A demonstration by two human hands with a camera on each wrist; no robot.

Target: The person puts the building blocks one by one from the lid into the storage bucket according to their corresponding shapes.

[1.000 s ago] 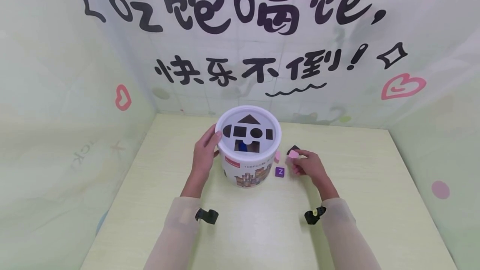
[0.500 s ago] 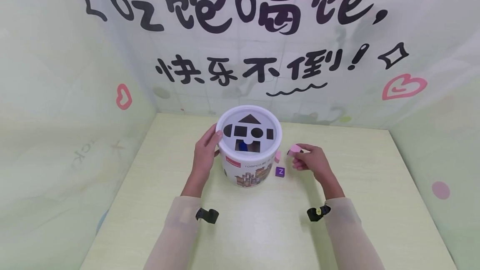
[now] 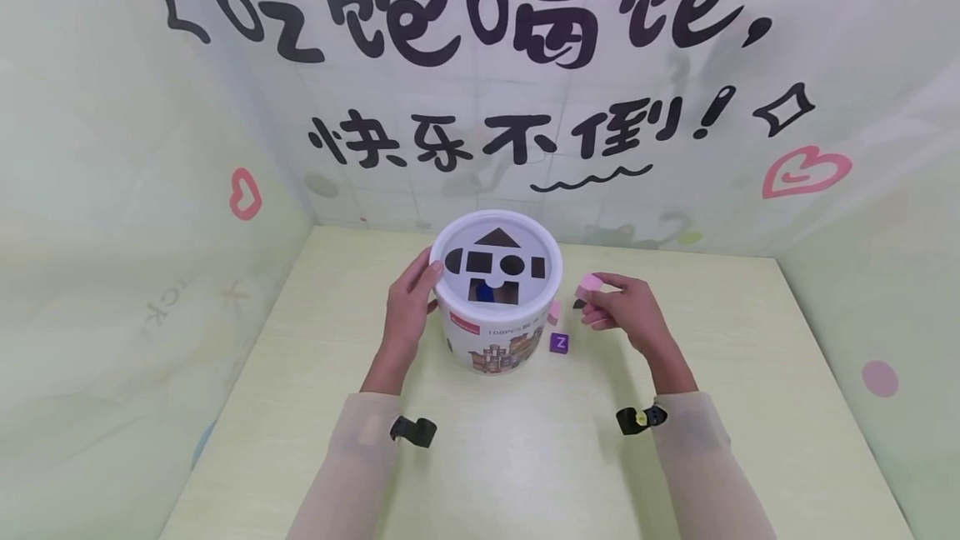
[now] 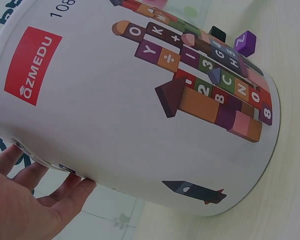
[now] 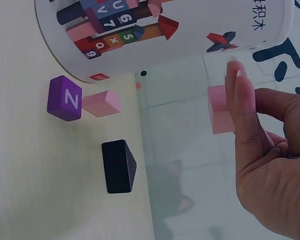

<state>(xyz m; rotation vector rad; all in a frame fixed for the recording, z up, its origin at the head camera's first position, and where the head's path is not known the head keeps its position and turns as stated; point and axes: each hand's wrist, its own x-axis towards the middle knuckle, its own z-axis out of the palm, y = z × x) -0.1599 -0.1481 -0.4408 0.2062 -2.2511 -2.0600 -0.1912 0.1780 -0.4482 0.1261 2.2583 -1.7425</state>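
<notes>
Pinching a pink block (image 3: 588,284) in the right hand (image 3: 628,312), above the surface (image 3: 495,457), right of an upright white bucket (image 3: 468,342) with a slotted lid (image 3: 537,243); holding the bucket's left side with the left hand (image 3: 409,300).

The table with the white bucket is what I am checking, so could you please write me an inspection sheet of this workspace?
Surface: pale wood-grain table.
Job's things: white bucket, upright, its lid on, with shaped holes; beside it lie a purple Z block, a loose pink block and a black block.
Clutter: nothing seen beyond those blocks.
Hands: left hand holds the bucket at its rim; right hand pinches another pink block; a black device sits on each wrist.
Cables: nothing seen.
Surroundings: pale walls printed with black writing and pink hearts.
</notes>
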